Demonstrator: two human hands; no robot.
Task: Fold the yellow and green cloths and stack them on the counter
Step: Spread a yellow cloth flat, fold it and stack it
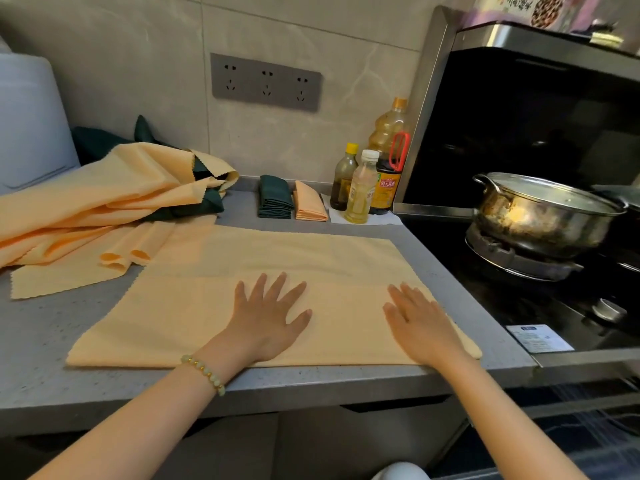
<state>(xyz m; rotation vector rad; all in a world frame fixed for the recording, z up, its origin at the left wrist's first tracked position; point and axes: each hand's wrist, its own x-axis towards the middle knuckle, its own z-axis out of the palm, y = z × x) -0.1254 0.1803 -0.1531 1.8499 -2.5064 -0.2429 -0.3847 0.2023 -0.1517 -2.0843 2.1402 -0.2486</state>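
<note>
1 cloth (311, 258) under L hand (268, 315), R hand (420, 323)

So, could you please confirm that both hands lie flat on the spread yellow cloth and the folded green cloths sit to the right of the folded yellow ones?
Not quite. The head view shows the folded green cloths sitting left of the folded yellow cloths, not right. The rest holds: the left hand and right hand lie flat on the spread yellow cloth.

Colours and patterns, worktop
Pale yellow, plain: spread cloth (294, 258); dark green: folded stack (274, 199); grey, speckled: counter (41, 334).
</note>
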